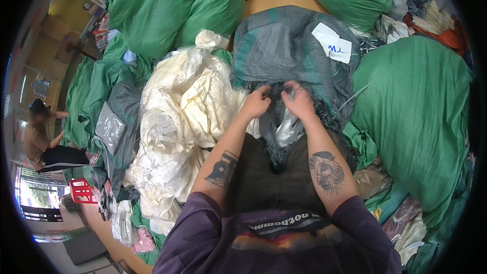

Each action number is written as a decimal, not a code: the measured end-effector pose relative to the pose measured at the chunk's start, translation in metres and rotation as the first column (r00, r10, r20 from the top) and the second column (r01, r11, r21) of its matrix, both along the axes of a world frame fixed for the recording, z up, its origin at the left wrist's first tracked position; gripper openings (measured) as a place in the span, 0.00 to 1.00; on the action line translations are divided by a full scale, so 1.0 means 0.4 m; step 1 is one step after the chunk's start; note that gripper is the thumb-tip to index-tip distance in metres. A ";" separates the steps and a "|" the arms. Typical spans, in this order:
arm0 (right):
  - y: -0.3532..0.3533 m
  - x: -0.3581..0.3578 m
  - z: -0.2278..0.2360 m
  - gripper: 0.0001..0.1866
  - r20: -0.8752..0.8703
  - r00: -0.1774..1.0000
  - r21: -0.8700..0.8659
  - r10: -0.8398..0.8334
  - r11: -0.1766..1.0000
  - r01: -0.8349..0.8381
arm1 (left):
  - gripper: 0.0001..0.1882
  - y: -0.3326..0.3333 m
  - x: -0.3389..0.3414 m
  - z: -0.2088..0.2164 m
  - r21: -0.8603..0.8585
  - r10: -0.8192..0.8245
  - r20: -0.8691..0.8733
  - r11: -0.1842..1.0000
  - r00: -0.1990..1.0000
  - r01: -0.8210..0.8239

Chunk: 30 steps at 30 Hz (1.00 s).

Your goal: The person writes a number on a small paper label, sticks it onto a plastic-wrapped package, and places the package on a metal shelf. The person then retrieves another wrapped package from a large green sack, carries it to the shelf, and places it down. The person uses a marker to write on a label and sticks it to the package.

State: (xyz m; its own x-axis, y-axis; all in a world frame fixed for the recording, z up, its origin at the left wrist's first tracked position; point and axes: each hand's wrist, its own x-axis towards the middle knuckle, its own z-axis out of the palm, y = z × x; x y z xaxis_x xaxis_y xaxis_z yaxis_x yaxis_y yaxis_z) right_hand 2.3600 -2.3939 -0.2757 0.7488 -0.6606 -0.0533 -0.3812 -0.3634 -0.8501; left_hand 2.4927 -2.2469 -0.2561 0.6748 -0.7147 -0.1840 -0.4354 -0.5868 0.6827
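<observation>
A large grey woven sack (284,35) with green streaks lies in front of me, its frayed dark mouth toward my lap. My left hand (257,102) is closed at the left edge of that mouth, thumb and fingers bent around the cloth. At the right edge is my right hand (298,100), its fingers smeared by motion, so their grip is unclear. Between and below the hands, clear plastic wrapping (288,129) shows inside the opening; what it covers cannot be made out. A white paper label (335,44) with handwriting rests on top of the sack.
Cream garments in clear plastic (177,106) are heaped on my left. A bulging green sack (411,122) stands close on the right; more green sacks (147,18) lie beyond. At far left are another person (40,134) and a red plastic stool (81,191).
</observation>
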 end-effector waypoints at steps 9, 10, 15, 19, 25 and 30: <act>-0.137 0.010 0.028 0.43 0.361 0.903 0.004 -0.234 0.968 0.250 | 0.29 -0.113 -0.081 0.101 -0.126 0.005 0.566 0.989 0.824 0.081; -0.135 0.007 0.076 0.44 0.228 0.958 0.122 -0.174 0.981 0.149 | 0.23 -0.117 -0.067 0.044 -0.137 -0.155 0.558 0.952 0.815 0.275; -0.081 0.021 0.021 0.41 0.239 0.883 0.342 -0.405 0.886 0.314 | 0.18 -0.257 0.131 0.010 -0.340 -0.016 0.428 0.924 0.904 0.177; -0.116 0.000 -0.010 0.40 0.357 0.883 0.198 -0.304 0.949 0.246 | 0.17 -0.389 0.232 0.240 -0.469 0.042 0.475 0.857 0.879 0.213; -0.140 0.072 0.030 0.37 0.654 0.748 0.038 -0.116 0.992 0.120 | 0.25 -0.389 0.287 0.084 0.197 -0.574 0.494 0.805 0.653 0.560; -0.160 0.089 0.034 0.40 0.698 0.716 0.008 -0.010 1.000 0.007 | 0.44 -0.210 0.409 -0.104 0.829 -0.658 -0.102 0.358 0.746 0.429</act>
